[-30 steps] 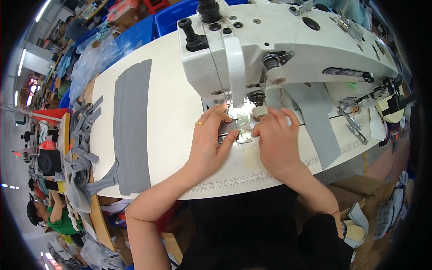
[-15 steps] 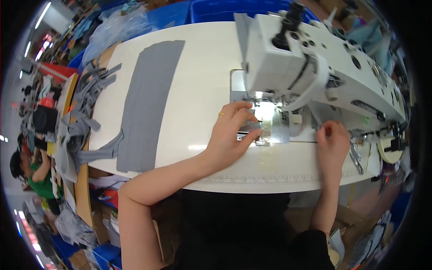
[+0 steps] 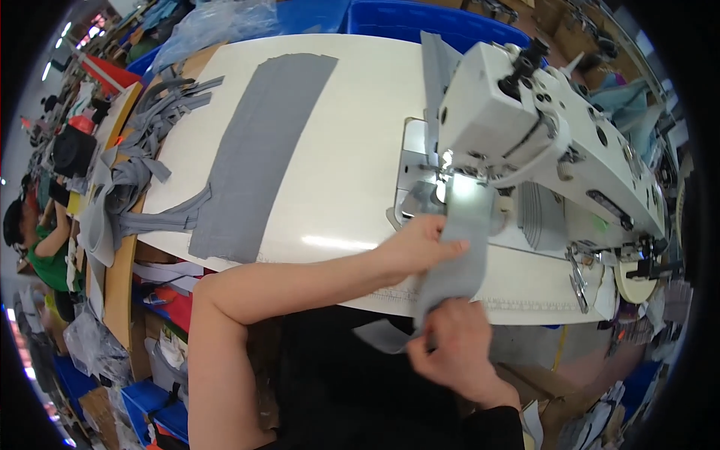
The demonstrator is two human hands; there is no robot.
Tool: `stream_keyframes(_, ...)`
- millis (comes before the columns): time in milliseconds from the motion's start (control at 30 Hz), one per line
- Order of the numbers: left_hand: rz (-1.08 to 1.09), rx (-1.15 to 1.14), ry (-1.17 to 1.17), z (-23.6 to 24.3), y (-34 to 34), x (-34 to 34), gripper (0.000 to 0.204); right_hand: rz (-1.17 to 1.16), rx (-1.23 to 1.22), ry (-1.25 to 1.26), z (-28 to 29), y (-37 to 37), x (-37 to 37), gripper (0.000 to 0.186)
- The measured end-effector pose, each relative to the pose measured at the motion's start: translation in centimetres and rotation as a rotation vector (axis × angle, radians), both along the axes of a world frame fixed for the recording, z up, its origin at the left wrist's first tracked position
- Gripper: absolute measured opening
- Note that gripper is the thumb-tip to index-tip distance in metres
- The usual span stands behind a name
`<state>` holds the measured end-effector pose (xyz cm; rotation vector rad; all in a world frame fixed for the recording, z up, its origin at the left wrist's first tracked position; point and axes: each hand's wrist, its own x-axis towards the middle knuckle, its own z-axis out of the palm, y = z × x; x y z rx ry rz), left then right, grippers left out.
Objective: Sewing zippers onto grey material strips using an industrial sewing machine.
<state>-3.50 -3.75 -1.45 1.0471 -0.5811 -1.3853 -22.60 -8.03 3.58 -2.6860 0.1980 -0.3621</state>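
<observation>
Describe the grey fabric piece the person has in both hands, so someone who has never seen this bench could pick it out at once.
Start at the white sewing machine on the right of the white table. A narrow grey strip runs from under its lit needle area toward the table's near edge, with the left hand flat on it and the right hand gripping its lower end. Unlike the wider grey panel lying untouched to the left, it is held.

A white worktable (image 3: 330,150) stands among blue bins (image 3: 442,19), with ceiling strip lights (image 3: 51,71) far left.
</observation>
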Motion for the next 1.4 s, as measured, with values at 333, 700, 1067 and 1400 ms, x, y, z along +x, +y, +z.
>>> stream_keyframes(333, 0.079, -0.129, -0.334, 0.5, 3.9, -0.4, 0.027, -0.114, 0.604, -0.169, 1.1, -2.2, 0.2, 0.036)
stream_keyframes(700, 0.159, -0.017, -0.313, 3.1, 6.2, 1.7, 0.025, -0.387, -0.083, -0.153, -5.3, -6.5, 3.2, 0.017)
stream_keyframes(1067, 1.308, 0.572, -1.344, 0.8, 32.0, 21.0, 0.016, -0.435, -0.07, -0.067, -5.6, -6.9, 2.9, 0.025)
stream_keyframes(1400, 0.968, 0.516, -1.362, 1.4, 38.4, 18.6, 0.023, -0.423, -0.101, -0.125, -6.0, -6.9, 3.0, 0.027)
